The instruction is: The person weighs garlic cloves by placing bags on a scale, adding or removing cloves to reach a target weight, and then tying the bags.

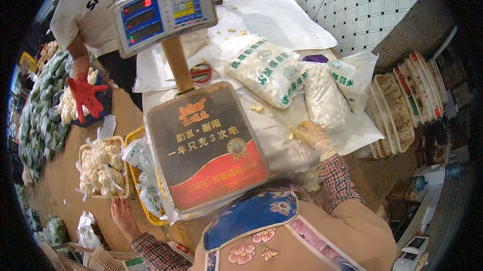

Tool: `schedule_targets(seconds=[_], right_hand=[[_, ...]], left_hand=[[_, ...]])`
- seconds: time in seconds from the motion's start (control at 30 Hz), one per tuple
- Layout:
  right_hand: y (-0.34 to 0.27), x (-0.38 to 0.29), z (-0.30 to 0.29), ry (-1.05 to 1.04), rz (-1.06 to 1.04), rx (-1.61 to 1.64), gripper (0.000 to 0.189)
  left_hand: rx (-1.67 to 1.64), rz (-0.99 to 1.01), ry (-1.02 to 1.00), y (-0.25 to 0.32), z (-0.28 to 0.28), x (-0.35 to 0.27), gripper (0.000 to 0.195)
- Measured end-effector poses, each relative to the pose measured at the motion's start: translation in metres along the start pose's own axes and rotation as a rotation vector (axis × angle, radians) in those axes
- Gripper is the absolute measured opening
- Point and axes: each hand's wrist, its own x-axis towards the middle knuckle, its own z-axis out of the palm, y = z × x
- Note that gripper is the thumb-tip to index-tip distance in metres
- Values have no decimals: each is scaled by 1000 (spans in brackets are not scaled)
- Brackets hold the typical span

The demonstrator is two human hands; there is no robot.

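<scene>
My right hand, in a thin clear glove, is at the right part of the white-covered table. Several peeled garlic cloves are between its fingertips. Just beyond it lies a filled clear plastic bag of pale pieces, beside a larger bag with green print. My bare left hand is low on the left, fingers stretched out and holding nothing. It is by the near edge of a basket of knotted bags with pale contents. A weighing scale's platform stands between my hands.
The scale's lit display rises on a post. Left of the platform is a yellow crate with printed bags. A co-worker's red-gloved hand is at the upper left. Stacked baskets stand on the right. Loose cloves dot the table.
</scene>
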Motion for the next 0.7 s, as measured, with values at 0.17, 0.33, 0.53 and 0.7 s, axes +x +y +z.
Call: schedule_targets(seconds=[0.17, 0.33, 0.53, 0.7], right_hand=[[-13, 46, -28, 88, -132, 500, 25], [-39, 122, -39, 528, -576, 567, 31], [-74, 234, -36, 611, -723, 430, 62], [-136, 313, -38, 438, -793, 477, 81]], left_hand=[[1, 124, -144, 17, 53, -48, 31], [-2, 115, -134, 9, 109, -112, 27], [67, 92, 76, 1, 152, -183, 22], [101, 113, 206, -8, 179, -233, 21]])
